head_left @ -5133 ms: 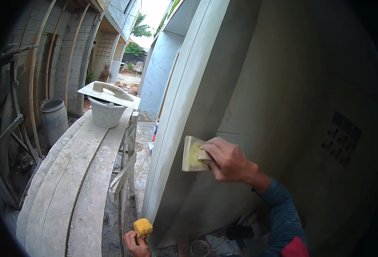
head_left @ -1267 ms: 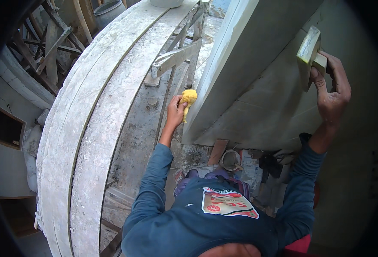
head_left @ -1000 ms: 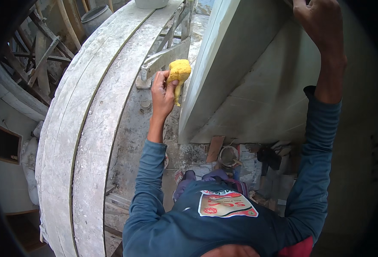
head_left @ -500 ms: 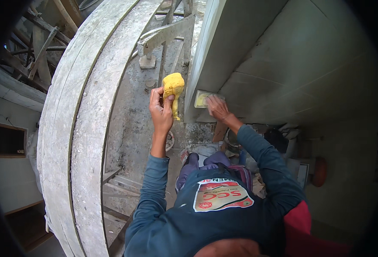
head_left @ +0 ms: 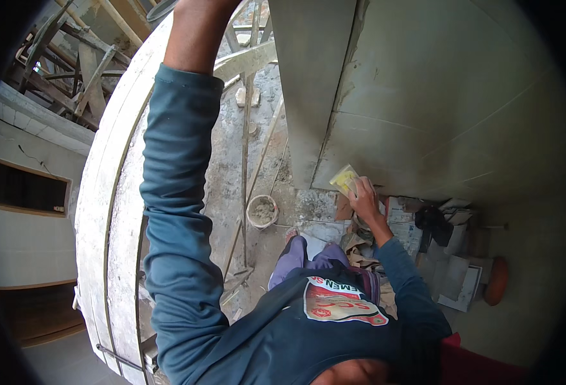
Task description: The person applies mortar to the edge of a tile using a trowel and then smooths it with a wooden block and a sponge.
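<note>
My right hand (head_left: 363, 194) is closed on a small, flat, pale square piece (head_left: 344, 179) with yellow smears on its face. It is close to the lower part of the smooth grey wall panel (head_left: 411, 128); I cannot tell whether the two touch. My left arm (head_left: 183, 173) reaches up past the top edge of the picture. Only the forearm and wrist show, so the left hand and anything in it are cut off.
A curved, dusty pale structure (head_left: 97, 256) runs along the left. Below stands a bucket (head_left: 261, 212) of grey mix, beside wooden scaffold poles (head_left: 246, 154). Cardboard and bags (head_left: 433, 221) lie to the right by the wall, near a reddish round object (head_left: 496, 281).
My left hand, which held up a crumpled yellow lump, has risen out of view. My right hand has moved right and down with the pale piece, tilting it. The view has shifted too.
</note>
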`<state>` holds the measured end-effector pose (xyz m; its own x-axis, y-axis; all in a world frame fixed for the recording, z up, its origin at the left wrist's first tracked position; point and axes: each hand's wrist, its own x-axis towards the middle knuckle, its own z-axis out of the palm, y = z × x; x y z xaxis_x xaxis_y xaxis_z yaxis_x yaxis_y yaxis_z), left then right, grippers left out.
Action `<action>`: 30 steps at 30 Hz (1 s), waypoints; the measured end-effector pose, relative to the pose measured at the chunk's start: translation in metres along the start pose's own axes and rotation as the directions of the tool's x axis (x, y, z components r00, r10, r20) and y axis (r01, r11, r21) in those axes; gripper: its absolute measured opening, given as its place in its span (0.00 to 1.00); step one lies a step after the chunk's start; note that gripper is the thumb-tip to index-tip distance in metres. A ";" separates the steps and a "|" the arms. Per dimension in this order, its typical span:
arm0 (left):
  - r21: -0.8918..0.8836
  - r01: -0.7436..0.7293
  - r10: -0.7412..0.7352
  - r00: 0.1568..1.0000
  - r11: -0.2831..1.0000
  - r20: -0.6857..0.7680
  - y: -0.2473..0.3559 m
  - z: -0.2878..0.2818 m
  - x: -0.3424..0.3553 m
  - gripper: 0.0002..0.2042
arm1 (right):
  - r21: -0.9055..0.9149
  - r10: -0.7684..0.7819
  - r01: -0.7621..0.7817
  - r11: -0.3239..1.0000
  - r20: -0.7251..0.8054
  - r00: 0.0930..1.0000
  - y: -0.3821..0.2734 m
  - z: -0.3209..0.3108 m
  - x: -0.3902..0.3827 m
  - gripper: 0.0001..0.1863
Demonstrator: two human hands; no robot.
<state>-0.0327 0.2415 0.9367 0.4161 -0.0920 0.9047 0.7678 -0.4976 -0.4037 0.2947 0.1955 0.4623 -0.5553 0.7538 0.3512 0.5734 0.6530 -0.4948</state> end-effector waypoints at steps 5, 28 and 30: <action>0.047 0.175 -0.180 0.966 0.984 0.186 0.068 0.030 -0.146 0.09 | -0.076 0.270 -0.261 0.962 0.149 0.951 0.054 -0.026 -0.084 0.18; 0.233 0.733 -0.654 0.677 0.639 -0.337 0.210 0.048 -0.278 0.18 | -0.090 0.546 -0.555 0.827 0.366 0.754 0.114 -0.053 -0.219 0.21; 0.183 0.753 -0.725 0.658 0.632 -0.203 0.206 0.074 -0.292 0.17 | -0.081 0.534 -0.543 0.836 0.349 0.770 0.115 -0.046 -0.220 0.20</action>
<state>0.0401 0.2294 0.5793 -0.3819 0.1247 0.9157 0.8877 -0.2260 0.4010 0.5109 0.1079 0.3645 -0.3317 0.9036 -0.2710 0.8295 0.1425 -0.5400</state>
